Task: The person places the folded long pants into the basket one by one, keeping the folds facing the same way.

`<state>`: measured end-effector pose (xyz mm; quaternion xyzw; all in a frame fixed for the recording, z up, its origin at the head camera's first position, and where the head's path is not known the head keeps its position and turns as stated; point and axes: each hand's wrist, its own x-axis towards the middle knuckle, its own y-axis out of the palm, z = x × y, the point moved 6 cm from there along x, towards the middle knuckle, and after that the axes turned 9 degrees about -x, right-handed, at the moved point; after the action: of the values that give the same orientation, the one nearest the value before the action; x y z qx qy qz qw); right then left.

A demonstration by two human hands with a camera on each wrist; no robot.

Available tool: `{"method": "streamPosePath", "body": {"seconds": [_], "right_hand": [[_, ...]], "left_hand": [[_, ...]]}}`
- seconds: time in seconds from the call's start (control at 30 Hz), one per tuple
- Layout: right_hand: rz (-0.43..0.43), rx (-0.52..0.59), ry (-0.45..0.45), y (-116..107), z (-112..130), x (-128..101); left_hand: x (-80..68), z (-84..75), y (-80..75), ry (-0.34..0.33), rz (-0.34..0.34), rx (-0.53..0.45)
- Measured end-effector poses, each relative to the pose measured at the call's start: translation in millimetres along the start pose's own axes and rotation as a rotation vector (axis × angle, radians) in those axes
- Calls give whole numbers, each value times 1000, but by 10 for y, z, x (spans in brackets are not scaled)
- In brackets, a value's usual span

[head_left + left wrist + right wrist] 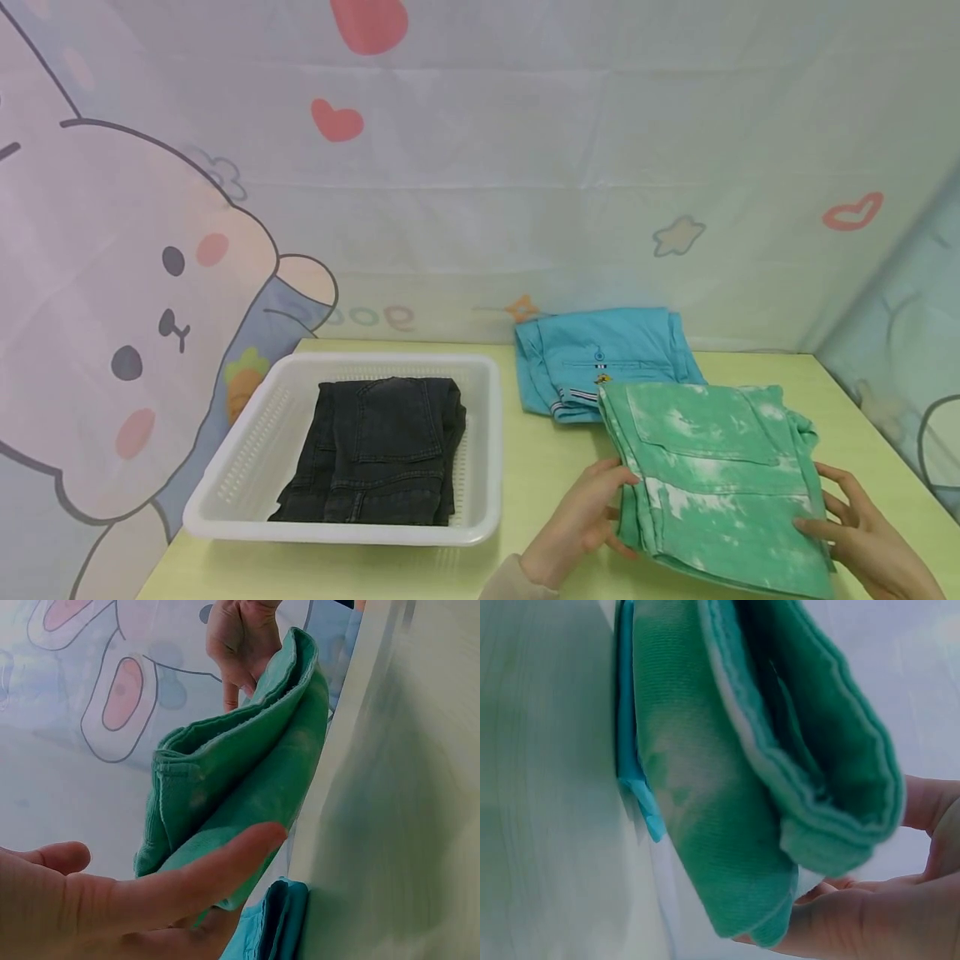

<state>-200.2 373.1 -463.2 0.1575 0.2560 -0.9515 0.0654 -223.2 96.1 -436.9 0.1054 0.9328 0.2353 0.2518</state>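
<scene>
Folded green tie-dye pants (720,483) are held at the front right of the table, with white blotches and pocket seams on top. My left hand (588,521) grips their left edge, thumb on the upper side. On the opposite edge, my right hand (862,525) holds them with its thumb on top and some fingers hidden behind the cloth. Both wrist views show the folded layers of the green pants (247,772) raised off the tabletop. Just behind them lie folded light blue pants (622,350), partly covered from view by the green ones.
A white plastic basket (491,450) stands on the left of the pale green table (540,467), with folded black jeans (397,425) inside. Behind the table hangs a backdrop cloth (525,167) with a cartoon rabbit and hearts.
</scene>
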Motion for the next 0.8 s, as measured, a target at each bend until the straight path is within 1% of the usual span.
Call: {"method": "streamPosePath", "body": {"seconds": [0.23,0.43,0.67,0.8], "right_hand": [[-8,10,-3,40,43,-15],[-10,13,-16,66,74,-34],[-42,6,-95,68,142,-50],[-39,23,-102,79,141,-66]], "left_hand": [[-32,-35,-15,1,-9,11],[-79,-79,-18,8,7,17],[-125,-152,-14,16,37,32],[-144,-164,-23,13,36,32]]}}
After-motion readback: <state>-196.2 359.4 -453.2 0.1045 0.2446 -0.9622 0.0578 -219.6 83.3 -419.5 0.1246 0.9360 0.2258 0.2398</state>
